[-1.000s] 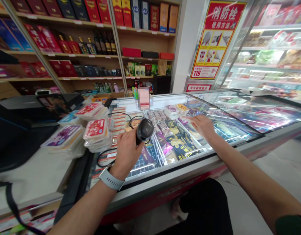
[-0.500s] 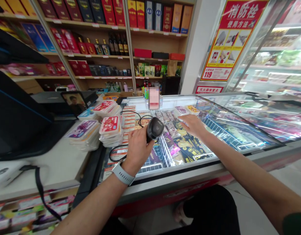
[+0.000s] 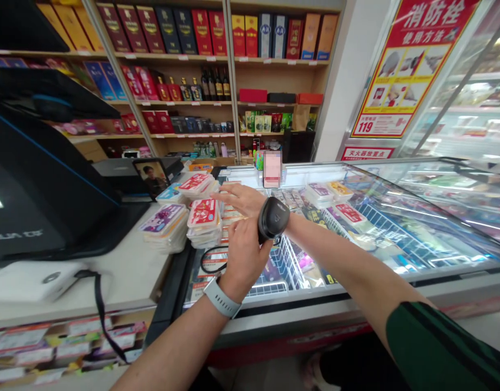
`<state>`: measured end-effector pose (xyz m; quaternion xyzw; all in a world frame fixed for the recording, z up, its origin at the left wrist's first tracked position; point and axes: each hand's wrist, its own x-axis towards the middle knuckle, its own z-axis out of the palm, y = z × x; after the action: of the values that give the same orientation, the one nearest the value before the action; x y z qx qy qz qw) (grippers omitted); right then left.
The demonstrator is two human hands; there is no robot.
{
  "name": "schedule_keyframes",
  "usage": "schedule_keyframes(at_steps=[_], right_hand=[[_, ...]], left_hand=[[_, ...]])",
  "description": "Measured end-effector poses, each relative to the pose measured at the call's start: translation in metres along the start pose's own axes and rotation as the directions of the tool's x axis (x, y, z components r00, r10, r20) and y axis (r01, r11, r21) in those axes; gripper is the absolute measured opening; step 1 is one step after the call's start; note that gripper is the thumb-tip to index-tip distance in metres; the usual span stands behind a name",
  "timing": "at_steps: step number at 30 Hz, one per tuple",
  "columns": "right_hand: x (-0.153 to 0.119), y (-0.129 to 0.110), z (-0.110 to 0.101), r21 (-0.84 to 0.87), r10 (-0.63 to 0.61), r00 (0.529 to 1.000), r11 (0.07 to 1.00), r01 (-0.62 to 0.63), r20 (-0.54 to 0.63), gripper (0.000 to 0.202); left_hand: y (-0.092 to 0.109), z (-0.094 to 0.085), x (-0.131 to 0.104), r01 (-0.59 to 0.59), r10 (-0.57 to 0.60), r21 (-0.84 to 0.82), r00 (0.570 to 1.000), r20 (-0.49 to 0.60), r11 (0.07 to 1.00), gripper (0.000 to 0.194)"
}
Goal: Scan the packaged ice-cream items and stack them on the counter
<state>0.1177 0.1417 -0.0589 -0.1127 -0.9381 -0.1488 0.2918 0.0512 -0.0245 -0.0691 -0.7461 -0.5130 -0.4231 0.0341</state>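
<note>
My left hand [image 3: 246,248] is wrapped round the handle of a black barcode scanner [image 3: 274,218], held above the glass-topped freezer [image 3: 302,301]. Behind it, my right hand [image 3: 246,200] reaches across to the left with its fingers stretched out. Its fingertips are beside a stack of red-labelled plastic food packs [image 3: 203,214]; whether they touch cannot be made out. Another red-labelled stack [image 3: 196,184], a purple-labelled stack [image 3: 163,220] and a blue-labelled pack [image 3: 170,193] stand close by. Over on the freezer top lie a red-labelled pack [image 3: 350,213], a purple-labelled stack [image 3: 320,194] and an orange-labelled pack [image 3: 340,190].
A black checkout terminal [image 3: 50,179] and a white device with a strap [image 3: 38,279] occupy the counter at left. The scanner's cable [image 3: 209,267] loops over the freezer edge. A phone [image 3: 272,169] stands at the freezer's back. Shelves of boxes and bottles [image 3: 217,87] line the wall.
My right hand has swung left from the middle of the freezer to the stacks. The pale pack it held is gone from it, and a red-labelled pack now shows on the freezer top.
</note>
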Motion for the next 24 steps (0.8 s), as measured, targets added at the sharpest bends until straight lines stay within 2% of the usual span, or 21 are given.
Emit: schedule_keyframes(at_steps=[4,7,13,15,18,20,24], right_hand=[[0.01,-0.007,0.011,0.014,0.041,0.998,0.999,-0.042,0.056,0.043],[0.009,-0.011,0.012,0.074,0.125,0.991,0.989,-0.128,0.038,0.036],[-0.007,-0.012,-0.003,0.237,0.151,0.987,0.962,-0.136,-0.049,0.033],[-0.018,-0.011,-0.011,0.294,0.229,0.967,0.937,-0.188,-0.112,0.033],[-0.042,-0.005,-0.022,0.373,0.417,0.896,0.864,-0.339,-0.151,0.029],[-0.061,0.002,-0.028,0.394,0.535,0.833,0.803,-0.447,-0.143,0.029],[-0.098,0.016,-0.039,0.5,0.76,0.635,0.607,-0.618,-0.138,0.03]], left_hand=[[0.0,-0.001,-0.001,0.009,-0.009,-0.003,1.0,0.005,1.0,0.042],[0.001,0.0,-0.001,0.012,-0.012,-0.01,1.0,0.014,1.0,0.045],[0.001,0.0,-0.001,0.002,-0.002,0.005,1.0,0.028,1.0,0.046],[0.001,0.001,-0.001,-0.001,0.0,0.02,0.999,0.045,1.0,0.045],[0.001,0.002,-0.002,-0.008,0.006,0.034,0.997,0.071,0.999,0.046],[0.001,0.003,-0.003,-0.019,0.016,0.036,0.996,0.084,0.999,0.05],[0.0,0.005,-0.004,-0.041,0.033,0.072,0.994,0.102,0.997,0.049]])
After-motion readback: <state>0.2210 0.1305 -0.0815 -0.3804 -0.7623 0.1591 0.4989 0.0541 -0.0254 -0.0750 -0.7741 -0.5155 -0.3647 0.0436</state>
